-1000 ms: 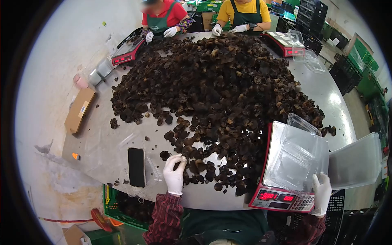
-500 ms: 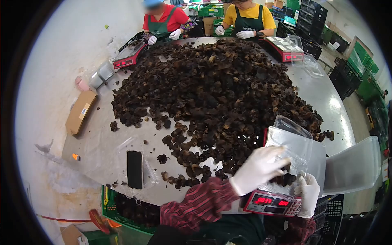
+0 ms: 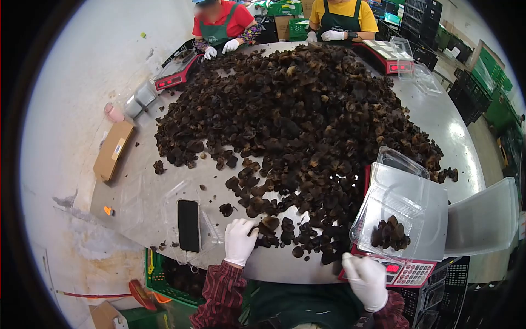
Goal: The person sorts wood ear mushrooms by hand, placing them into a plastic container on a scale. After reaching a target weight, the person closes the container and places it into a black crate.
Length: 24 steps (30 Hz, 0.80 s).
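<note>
Dark brown wood ear mushrooms (image 3: 296, 109) lie heaped across the metal table. My gloved left hand (image 3: 240, 242) is at the near edge of the heap, fingers bent and thumb slightly apart. Its fingertips meet a brown mushroom piece (image 3: 268, 225). An open clear plastic box (image 3: 378, 205) rests on the scale (image 3: 419, 272), with a small clump of mushrooms (image 3: 390, 234) inside. Beside the scale's front left corner, my gloved right hand (image 3: 366, 281) has curled fingers; whatever they hold is hidden. Part of the red display shows past that hand.
A phone (image 3: 189, 225) lies on clear plastic lids at the left. Stacked clear boxes (image 3: 485, 219) stand right of my scale. Two co-workers in green aprons (image 3: 341, 22) stand across the table, near two more scales (image 3: 172, 80). A green crate (image 3: 156, 274) sits below the left edge.
My left hand has left the box over the scale and moved left to the loose mushrooms. My right hand has come off the box's right side to the scale's front left corner.
</note>
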Each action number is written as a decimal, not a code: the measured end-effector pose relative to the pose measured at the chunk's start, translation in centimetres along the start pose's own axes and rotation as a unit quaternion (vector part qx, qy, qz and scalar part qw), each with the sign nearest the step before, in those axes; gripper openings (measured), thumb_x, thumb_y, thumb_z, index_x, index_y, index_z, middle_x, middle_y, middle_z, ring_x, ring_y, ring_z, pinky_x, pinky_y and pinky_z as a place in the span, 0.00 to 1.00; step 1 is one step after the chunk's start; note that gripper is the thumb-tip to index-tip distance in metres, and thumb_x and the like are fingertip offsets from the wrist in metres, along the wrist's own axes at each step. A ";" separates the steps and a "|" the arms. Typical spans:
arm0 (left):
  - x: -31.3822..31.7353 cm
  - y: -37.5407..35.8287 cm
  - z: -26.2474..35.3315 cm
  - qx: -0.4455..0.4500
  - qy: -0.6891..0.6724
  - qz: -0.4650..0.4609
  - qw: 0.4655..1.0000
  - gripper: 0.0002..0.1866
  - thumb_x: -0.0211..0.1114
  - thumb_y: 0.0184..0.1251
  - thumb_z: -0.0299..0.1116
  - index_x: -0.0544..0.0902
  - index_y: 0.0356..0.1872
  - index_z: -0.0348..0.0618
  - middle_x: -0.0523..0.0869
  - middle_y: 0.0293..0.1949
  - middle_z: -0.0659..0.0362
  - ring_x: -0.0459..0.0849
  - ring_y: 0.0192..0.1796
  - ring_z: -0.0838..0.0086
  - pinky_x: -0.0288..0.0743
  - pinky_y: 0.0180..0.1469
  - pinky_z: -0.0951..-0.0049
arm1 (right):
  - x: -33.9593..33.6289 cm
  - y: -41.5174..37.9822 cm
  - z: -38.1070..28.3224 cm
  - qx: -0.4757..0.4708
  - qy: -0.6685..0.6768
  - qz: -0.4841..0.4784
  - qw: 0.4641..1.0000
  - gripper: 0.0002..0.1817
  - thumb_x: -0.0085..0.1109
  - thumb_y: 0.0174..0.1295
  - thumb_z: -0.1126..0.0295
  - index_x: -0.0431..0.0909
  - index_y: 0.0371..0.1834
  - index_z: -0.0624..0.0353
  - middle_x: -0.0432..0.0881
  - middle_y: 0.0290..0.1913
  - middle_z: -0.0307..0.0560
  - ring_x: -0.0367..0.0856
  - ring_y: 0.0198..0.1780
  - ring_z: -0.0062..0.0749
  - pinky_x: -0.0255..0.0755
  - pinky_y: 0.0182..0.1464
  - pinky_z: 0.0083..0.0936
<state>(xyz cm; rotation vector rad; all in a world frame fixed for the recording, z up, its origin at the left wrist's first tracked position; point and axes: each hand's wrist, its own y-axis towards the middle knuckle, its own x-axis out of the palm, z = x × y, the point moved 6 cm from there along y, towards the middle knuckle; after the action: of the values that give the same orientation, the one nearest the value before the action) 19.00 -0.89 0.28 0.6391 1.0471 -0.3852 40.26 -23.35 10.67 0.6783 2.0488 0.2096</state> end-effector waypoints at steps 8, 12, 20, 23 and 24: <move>3.1 4.1 0.5 -0.004 -0.025 0.004 1.000 0.09 0.68 0.55 0.33 0.84 0.38 0.51 0.80 0.30 0.59 0.80 0.38 0.62 0.73 0.42 0.63 | 7.3 -0.8 -1.0 -0.062 0.034 -0.076 0.995 0.10 0.67 0.59 0.68 0.75 0.26 0.56 0.68 0.17 0.42 0.74 0.19 0.35 0.69 0.21 0.31; 2.4 4.2 0.9 0.015 -0.025 0.009 1.000 0.07 0.68 0.55 0.32 0.83 0.35 0.48 0.80 0.30 0.58 0.80 0.38 0.62 0.73 0.42 0.63 | 8.0 -0.9 -0.6 -0.047 0.021 -0.101 0.994 0.10 0.64 0.61 0.66 0.75 0.26 0.55 0.69 0.18 0.43 0.76 0.20 0.35 0.70 0.22 0.30; -8.8 -0.5 0.5 -0.032 -0.087 0.083 0.992 0.06 0.68 0.54 0.25 0.83 0.33 0.43 0.82 0.31 0.56 0.81 0.37 0.60 0.73 0.42 0.64 | 9.9 -1.4 -0.6 -0.061 0.029 -0.128 0.990 0.14 0.62 0.63 0.67 0.71 0.22 0.55 0.70 0.18 0.44 0.77 0.21 0.38 0.71 0.24 0.32; -15.5 -5.3 -1.8 -0.085 -0.041 0.085 0.992 0.08 0.68 0.51 0.22 0.83 0.34 0.42 0.83 0.32 0.54 0.81 0.38 0.58 0.75 0.43 0.65 | 10.4 -1.9 -0.4 -0.060 0.035 -0.136 0.988 0.14 0.61 0.63 0.66 0.71 0.21 0.55 0.71 0.18 0.45 0.77 0.21 0.39 0.72 0.24 0.33; -17.4 -7.2 -3.2 -0.106 -0.031 0.085 0.990 0.09 0.68 0.50 0.22 0.84 0.35 0.41 0.83 0.32 0.54 0.81 0.38 0.57 0.75 0.44 0.65 | 10.4 -2.0 -0.4 -0.059 0.037 -0.132 0.989 0.15 0.61 0.63 0.66 0.71 0.21 0.55 0.71 0.18 0.45 0.77 0.21 0.40 0.72 0.24 0.33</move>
<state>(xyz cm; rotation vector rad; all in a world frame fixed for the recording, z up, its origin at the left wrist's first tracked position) 4.67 -4.31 12.43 0.5179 0.9513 -0.1427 34.92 -19.29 2.44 0.3261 2.1530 0.2016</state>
